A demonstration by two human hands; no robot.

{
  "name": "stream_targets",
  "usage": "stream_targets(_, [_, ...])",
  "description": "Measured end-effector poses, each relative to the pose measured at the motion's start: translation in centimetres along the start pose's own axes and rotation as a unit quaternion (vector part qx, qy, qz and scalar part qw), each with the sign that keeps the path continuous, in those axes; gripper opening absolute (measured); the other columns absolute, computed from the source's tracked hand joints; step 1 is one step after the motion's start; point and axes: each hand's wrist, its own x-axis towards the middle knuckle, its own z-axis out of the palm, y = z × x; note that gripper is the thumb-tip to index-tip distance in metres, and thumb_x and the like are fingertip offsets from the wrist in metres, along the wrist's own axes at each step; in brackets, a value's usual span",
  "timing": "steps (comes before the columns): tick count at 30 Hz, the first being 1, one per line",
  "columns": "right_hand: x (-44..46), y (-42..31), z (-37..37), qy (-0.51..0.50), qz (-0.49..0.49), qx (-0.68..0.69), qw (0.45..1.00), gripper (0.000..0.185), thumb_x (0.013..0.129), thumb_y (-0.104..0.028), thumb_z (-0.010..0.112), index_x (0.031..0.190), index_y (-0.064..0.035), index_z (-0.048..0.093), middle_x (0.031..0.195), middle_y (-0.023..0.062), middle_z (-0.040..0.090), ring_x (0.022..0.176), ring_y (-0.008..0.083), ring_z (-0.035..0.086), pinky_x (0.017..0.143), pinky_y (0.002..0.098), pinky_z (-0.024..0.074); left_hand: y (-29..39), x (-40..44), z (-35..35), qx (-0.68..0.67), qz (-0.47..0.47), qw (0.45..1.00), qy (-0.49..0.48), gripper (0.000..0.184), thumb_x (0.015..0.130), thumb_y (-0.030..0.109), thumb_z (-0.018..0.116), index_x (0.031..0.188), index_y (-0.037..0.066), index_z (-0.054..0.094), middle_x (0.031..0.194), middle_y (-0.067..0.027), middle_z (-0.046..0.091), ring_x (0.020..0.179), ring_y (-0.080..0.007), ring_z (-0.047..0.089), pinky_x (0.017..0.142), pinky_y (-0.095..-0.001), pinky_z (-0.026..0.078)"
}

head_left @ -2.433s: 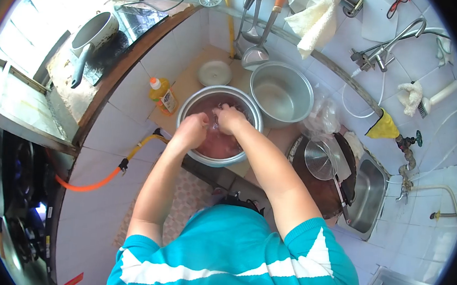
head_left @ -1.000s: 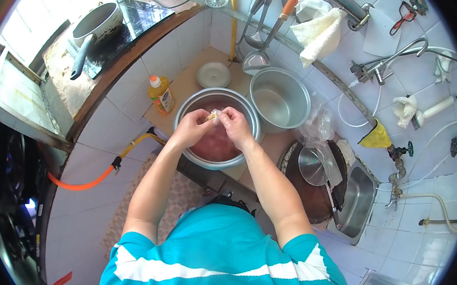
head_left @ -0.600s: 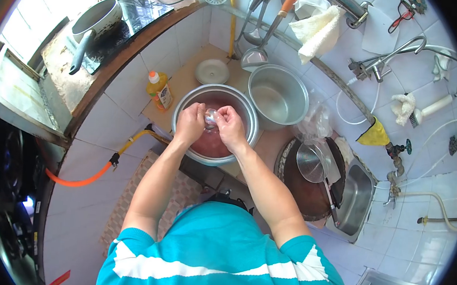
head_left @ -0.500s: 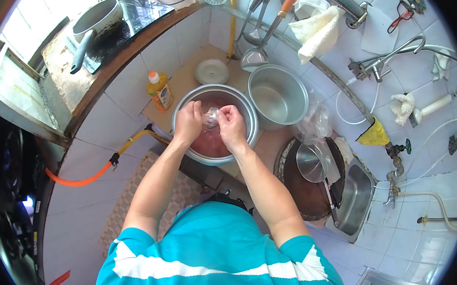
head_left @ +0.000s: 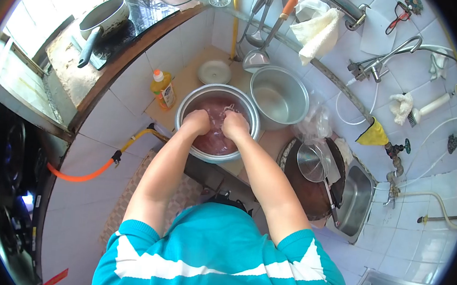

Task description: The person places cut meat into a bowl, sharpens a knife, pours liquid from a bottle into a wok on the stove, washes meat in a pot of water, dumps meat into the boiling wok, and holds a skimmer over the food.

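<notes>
A round metal pot (head_left: 215, 159) holds reddish, murky liquid (head_left: 215, 141). My left hand (head_left: 197, 122) reaches into it on the left side, with its fingertips hidden in the liquid. On the right side of the same pot, my right hand (head_left: 235, 125) is dipped in too, its fingers mostly hidden. The two hands are apart. Whatever either one holds cannot be made out. A second metal pot (head_left: 279, 97) touches the first at the upper right, and a white plate (head_left: 215, 72) lies behind it.
A yellow bottle (head_left: 163, 90) stands left of the pot. To the right are a clear plastic bag (head_left: 314, 122), a wire strainer (head_left: 312, 162) and a steel sink (head_left: 358, 202). A saucepan (head_left: 105, 17) sits on the stove at upper left. Ladles (head_left: 255, 59) hang behind.
Both hands have moved from above the liquid down into it and farther apart. The clear, shiny piece that was between the fingers is no longer visible.
</notes>
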Motion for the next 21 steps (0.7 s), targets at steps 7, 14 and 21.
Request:
stream_targets(7, [2.0,1.4,0.3,-0.120,0.040,0.466,0.876,0.021,0.090,-0.008,0.056,0.110,-0.0046,0.060,0.107,0.0107,0.066,0.091,0.0228,0.066,0.077,0.0347,0.0540,-1.8,2.5,3.0,-0.417,0.105,0.901,0.057,0.030,0.093,0.023,0.055,0.105,-0.002,0.067,0.094,-0.0101,0.070,0.086,-0.0225,0.064,0.081,-0.0329,0.049])
stream_targets(14, [0.5,1.5,0.1,-0.102,-0.002,0.595,0.797,0.018,0.095,-0.010,0.055,0.113,-0.0063,0.057,0.097,0.0043,0.063,0.084,0.0137,0.062,0.069,0.0287,0.0521,-2.0,1.6,1.8,-0.418,0.154,0.895,0.020,0.035,0.097,0.035,0.055,0.088,0.003,0.066,0.075,0.0002,0.059,0.068,-0.0095,0.049,0.064,-0.0263,0.041])
stream_targets(21, [0.3,0.7,0.2,-0.063,0.021,0.705,0.706,0.016,0.094,-0.008,0.055,0.109,-0.0059,0.058,0.095,0.0052,0.064,0.082,0.0143,0.062,0.066,0.0279,0.0505,-1.5,0.4,2.3,-0.562,0.139,0.815,-0.005,0.036,0.099,0.036,0.051,0.085,0.005,0.061,0.075,0.0029,0.055,0.067,-0.0085,0.047,0.063,-0.0262,0.040])
